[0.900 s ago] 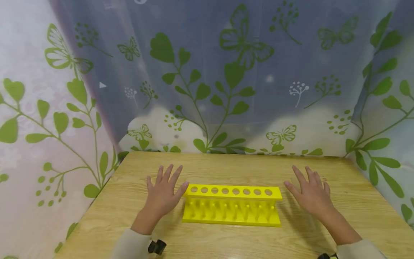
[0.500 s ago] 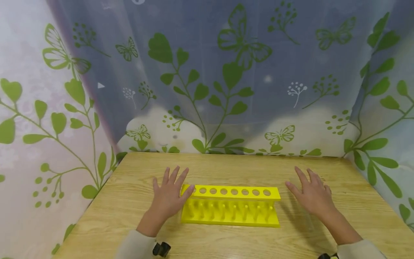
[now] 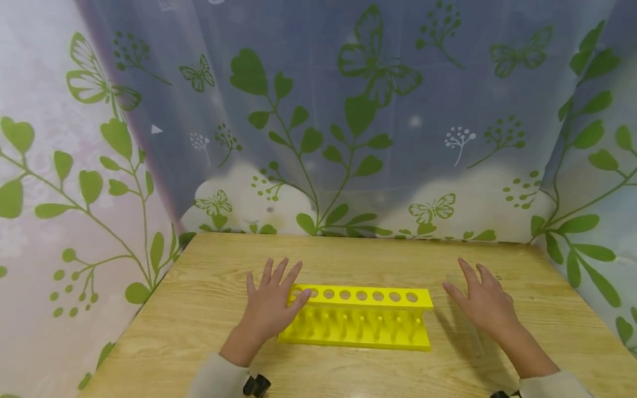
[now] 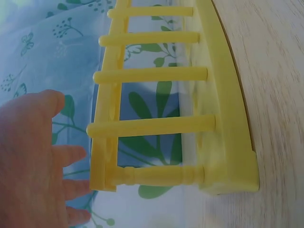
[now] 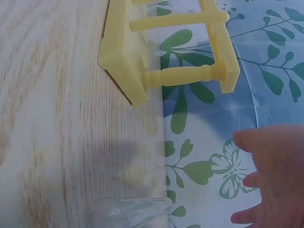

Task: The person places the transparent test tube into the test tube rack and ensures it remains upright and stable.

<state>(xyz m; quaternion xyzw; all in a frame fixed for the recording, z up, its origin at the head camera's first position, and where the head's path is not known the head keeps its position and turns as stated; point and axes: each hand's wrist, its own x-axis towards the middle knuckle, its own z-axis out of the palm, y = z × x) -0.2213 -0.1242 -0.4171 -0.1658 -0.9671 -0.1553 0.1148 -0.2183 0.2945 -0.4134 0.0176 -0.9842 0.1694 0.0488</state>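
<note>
A yellow test tube rack (image 3: 368, 303) stands on the table, a row of round holes along its top and upright pegs on its base. My left hand (image 3: 271, 309) is spread over the rack's left end, fingers straight, the thumb overlapping the first holes in the head view. In the left wrist view that hand (image 4: 28, 156) shows beside the rack's top bar. My right hand (image 3: 490, 307) hovers to the right of the rack with relaxed fingers, gripping nothing. Below it a clear test tube (image 5: 128, 212) lies on the table, partly hidden by the hand in the head view.
The wooden table (image 3: 358, 373) reaches back to a blue-grey curtain (image 3: 308, 99) printed with green leaves and butterflies. Similar pale patterned cloth (image 3: 45, 166) hangs along the left side and on the right. A black wrist camera mount (image 3: 256, 385) sits at the left sleeve.
My left hand has moved right, from beside the rack's left end to over it. The right hand has shifted slightly right and nearer, and more of the clear tube shows beside it.
</note>
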